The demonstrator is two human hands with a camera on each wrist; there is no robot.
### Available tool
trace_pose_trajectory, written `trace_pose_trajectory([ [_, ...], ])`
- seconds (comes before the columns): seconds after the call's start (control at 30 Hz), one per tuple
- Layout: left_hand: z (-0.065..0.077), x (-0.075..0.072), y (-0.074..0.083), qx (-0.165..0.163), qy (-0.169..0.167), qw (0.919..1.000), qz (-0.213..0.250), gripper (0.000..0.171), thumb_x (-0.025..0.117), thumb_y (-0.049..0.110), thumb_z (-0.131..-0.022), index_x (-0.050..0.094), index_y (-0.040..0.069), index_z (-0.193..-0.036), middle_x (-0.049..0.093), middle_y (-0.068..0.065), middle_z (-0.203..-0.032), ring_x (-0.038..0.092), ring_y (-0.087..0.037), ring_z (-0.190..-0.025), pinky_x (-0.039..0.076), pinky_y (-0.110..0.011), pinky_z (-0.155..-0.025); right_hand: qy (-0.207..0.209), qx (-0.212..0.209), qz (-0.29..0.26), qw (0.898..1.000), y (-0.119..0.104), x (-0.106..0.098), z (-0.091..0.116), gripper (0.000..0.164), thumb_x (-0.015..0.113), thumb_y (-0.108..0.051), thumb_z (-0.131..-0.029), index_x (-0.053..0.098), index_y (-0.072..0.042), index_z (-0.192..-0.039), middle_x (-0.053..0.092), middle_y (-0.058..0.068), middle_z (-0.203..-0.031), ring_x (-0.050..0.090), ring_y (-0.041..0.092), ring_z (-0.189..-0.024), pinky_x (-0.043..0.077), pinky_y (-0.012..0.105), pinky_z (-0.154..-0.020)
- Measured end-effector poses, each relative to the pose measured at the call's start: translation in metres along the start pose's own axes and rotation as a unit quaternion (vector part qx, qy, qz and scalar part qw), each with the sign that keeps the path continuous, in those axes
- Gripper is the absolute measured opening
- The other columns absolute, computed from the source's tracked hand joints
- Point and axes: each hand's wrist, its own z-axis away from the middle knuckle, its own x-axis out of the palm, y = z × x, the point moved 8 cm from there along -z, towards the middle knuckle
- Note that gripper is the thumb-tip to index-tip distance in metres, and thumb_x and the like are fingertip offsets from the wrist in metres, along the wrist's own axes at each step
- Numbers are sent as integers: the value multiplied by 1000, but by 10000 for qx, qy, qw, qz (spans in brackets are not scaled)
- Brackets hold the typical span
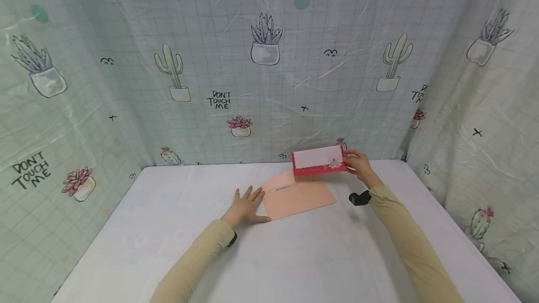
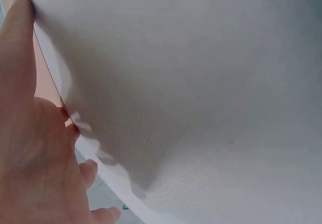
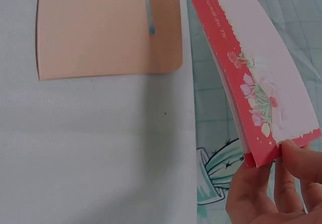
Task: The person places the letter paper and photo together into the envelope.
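Observation:
A peach envelope lies on the white table with its flap spread toward the back; a small bluish strip shows at its opening. My left hand rests at the envelope's left end, fingers spread and thumb along the near corner. In the left wrist view the left hand touches the envelope's edge. My right hand pinches the right end of a folded red and white card with printed flowers, raised above the envelope's far side. Thumb in front and fingers behind, the right hand grips the card's corner.
The white table reaches back to a hanging curtain printed with cacti and succulents, which also encloses both sides. Dark wrist straps, one with a black device, sit at the sleeves.

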Motion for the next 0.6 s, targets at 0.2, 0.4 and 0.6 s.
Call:
trace_pose_trajectory([
  [0.2,0,-1,0,17,43,10000,-18,92,46,69,-75,23,10,-142,19,-6,-150,15,-35,-137,13,-65,-102,550,131,-227,9981,8,-14,-5,38,50,-8,-89,45,-4,-126,54,-2,-92,54,3,-69,48,23,-66],
  [0.4,0,-1,-1,43,63,10000,-19,92,46,69,-75,23,10,-142,19,-6,-150,14,-35,-137,13,-65,-102,890,211,-227,9955,16,-28,-9,36,52,-8,-87,48,-6,-123,55,-4,-88,54,2,-66,49,20,-63],
  [0.6,-2,1,-3,70,104,9999,23,91,46,68,-76,23,10,-142,19,-6,-150,14,-35,-137,13,-65,-102,1260,-112,-207,9917,15,-38,-12,33,54,-3,-85,53,-3,-118,52,-10,-75,51,-2,-59,47,17,-54],
])
